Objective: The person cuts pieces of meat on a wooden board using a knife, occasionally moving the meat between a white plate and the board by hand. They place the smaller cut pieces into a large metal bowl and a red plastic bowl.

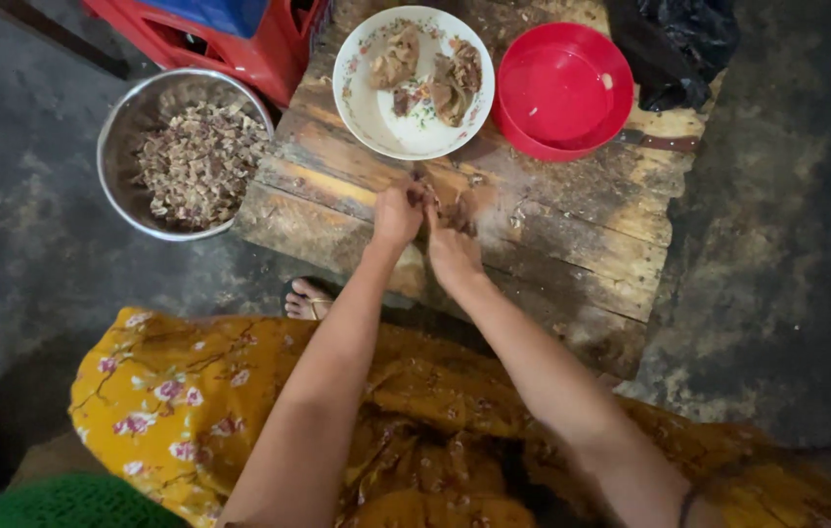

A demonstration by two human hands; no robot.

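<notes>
We look down on a low wooden block table [572, 244], its planks rough, stained and scarred with cuts, scraps of food scattered over the grain. Our left hand [397, 213] and right hand [452, 244] meet near the middle of it, just below the white plate. The left fingers are curled and pressed together, pinching a small brown piece of meat [432, 200] against the wood; the right hand lies just beside it, touching the same piece, and we cannot tell whether its fingers are closed on anything, as they are turned away from us.

The white plate [376, 112] is round and glossy, with a thin floral rim, and carries several lumpy, brownish chunks of cooked meat [435, 78]. Touching its right edge sits a round red plastic bowl [562, 90], smooth and shiny. Off the table's left corner, on the dark rough concrete floor [787, 293], stands a round steel basin [122, 147], dull and dented, filled with small diced brown bits [198, 161]. A crumpled black plastic bag [679, 44] lies at the table's far right corner. Our lap is covered by soft yellow flowered cloth [161, 391].
</notes>
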